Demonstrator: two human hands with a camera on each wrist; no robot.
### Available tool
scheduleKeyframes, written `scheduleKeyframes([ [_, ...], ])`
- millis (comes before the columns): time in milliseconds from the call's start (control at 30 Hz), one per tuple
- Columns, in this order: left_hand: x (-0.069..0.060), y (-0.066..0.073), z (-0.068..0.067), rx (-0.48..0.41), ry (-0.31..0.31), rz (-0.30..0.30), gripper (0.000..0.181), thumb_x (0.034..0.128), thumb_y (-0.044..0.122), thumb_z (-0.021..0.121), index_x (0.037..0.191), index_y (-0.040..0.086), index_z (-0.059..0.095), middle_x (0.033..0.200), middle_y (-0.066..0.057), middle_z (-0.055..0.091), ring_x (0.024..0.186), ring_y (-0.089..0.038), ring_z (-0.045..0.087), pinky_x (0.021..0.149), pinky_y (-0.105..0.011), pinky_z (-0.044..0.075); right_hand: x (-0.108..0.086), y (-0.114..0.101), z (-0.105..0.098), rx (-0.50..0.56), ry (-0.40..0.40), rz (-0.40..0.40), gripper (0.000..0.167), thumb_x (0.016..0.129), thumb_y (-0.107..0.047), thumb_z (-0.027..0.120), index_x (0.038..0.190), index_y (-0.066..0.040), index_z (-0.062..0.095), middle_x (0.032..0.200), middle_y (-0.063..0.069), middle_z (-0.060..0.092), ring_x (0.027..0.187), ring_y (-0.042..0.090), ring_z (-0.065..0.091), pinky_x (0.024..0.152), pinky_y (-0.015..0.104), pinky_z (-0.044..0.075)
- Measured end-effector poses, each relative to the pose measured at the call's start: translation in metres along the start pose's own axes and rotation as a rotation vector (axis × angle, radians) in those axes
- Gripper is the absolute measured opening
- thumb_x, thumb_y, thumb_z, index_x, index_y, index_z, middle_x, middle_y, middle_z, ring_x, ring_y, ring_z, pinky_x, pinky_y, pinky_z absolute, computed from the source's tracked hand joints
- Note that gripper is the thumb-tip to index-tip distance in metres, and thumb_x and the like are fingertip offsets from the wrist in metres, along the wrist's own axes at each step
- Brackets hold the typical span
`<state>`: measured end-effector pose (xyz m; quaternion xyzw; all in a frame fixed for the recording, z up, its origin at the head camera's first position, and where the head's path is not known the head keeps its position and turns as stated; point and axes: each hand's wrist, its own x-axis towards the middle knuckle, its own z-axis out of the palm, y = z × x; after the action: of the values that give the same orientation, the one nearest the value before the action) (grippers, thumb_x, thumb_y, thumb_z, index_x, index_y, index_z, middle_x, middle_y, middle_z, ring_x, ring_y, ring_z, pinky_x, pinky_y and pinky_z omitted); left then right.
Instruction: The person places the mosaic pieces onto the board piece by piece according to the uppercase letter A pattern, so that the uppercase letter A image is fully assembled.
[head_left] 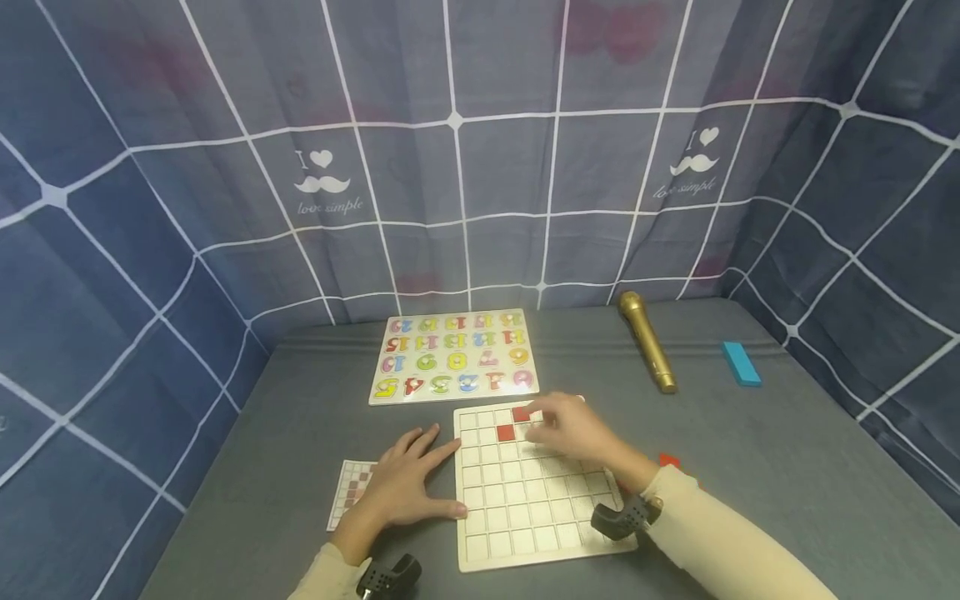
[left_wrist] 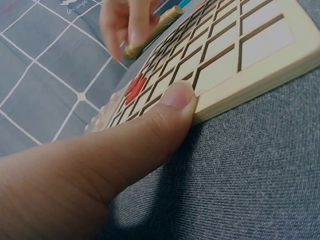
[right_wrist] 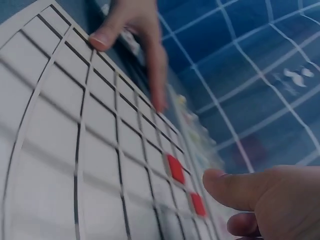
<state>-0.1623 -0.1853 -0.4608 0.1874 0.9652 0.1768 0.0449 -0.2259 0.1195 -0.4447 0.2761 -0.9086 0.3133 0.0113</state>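
A pale wooden grid board lies flat on the dark table. Two red square tiles sit in its cells near the far edge: one red tile and, farther back and to the right, another red tile. My left hand is spread at the board's left side, its thumb resting on the rim. Over the far right part of the board hovers my right hand, thumb and fingers apart beside the farther tile. I see nothing between them.
A pattern card lies partly under my left hand. Behind the board is a colourful number puzzle. A gold microphone and a blue block lie at the right. More red shows beside my right forearm.
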Motion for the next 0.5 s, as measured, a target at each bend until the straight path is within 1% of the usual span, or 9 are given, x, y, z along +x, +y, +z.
scheduleKeyframes([
  [67,0.001,0.001,0.001,0.000,-0.003,0.007,0.097,0.0658,0.077,0.071,0.148,0.033,0.044,0.161,-0.013,0.032,0.145,-0.044,0.030,0.106,-0.070,0.033,-0.016,0.012,-0.015,0.012,0.021,0.018,0.036,0.086,-0.027,0.075,0.115,-0.006,0.070,0.076,-0.006,0.055,0.066,0.005,0.047,0.059,0.020,0.045],
  [100,0.002,0.001,0.001,0.000,-0.004,0.011,0.097,0.0662,0.077,0.071,0.148,0.033,0.044,0.161,-0.013,0.032,0.145,-0.044,0.030,0.106,-0.070,0.033,-0.025,0.018,-0.024,0.007,0.037,0.033,0.037,0.086,-0.027,0.075,0.115,-0.005,0.070,0.075,-0.006,0.054,0.066,0.004,0.046,0.059,0.020,0.044],
  [267,0.002,0.002,-0.001,-0.001,-0.001,0.019,0.097,0.0662,0.076,0.071,0.148,0.031,0.045,0.160,-0.014,0.033,0.143,-0.045,0.032,0.103,-0.072,0.034,-0.075,0.049,-0.062,-0.078,0.138,0.172,0.037,0.084,-0.028,0.078,0.114,-0.007,0.072,0.079,-0.006,0.056,0.068,0.003,0.045,0.060,0.021,0.042],
  [333,0.002,0.002,-0.003,-0.007,-0.010,0.011,0.098,0.0654,0.075,0.073,0.148,0.030,0.045,0.160,-0.015,0.033,0.143,-0.046,0.032,0.103,-0.073,0.033,-0.094,0.060,-0.072,-0.110,0.165,0.226,0.035,0.084,-0.028,0.078,0.112,-0.007,0.073,0.080,-0.006,0.057,0.068,0.002,0.045,0.059,0.021,0.040],
  [400,0.003,0.003,-0.004,-0.020,-0.023,0.002,0.099,0.0645,0.073,0.076,0.148,0.028,0.046,0.159,-0.017,0.033,0.143,-0.047,0.031,0.103,-0.074,0.032,-0.112,0.068,-0.079,-0.125,0.174,0.275,0.035,0.084,-0.029,0.078,0.110,-0.007,0.073,0.078,-0.005,0.056,0.067,0.001,0.044,0.058,0.021,0.039],
  [433,0.003,0.003,-0.005,-0.024,-0.032,-0.002,0.100,0.0643,0.072,0.077,0.148,0.027,0.045,0.159,-0.017,0.033,0.143,-0.047,0.030,0.104,-0.074,0.031,-0.119,0.071,-0.081,-0.127,0.170,0.300,0.035,0.084,-0.030,0.078,0.109,-0.008,0.074,0.077,-0.005,0.056,0.066,0.000,0.043,0.058,0.021,0.038],
  [500,0.005,0.005,-0.006,-0.032,-0.053,-0.014,0.101,0.0641,0.069,0.078,0.149,0.027,0.044,0.160,-0.018,0.031,0.144,-0.047,0.028,0.105,-0.074,0.030,-0.132,0.076,-0.083,-0.135,0.156,0.322,0.034,0.083,-0.032,0.079,0.108,-0.009,0.074,0.077,-0.005,0.055,0.066,0.000,0.042,0.057,0.021,0.037],
])
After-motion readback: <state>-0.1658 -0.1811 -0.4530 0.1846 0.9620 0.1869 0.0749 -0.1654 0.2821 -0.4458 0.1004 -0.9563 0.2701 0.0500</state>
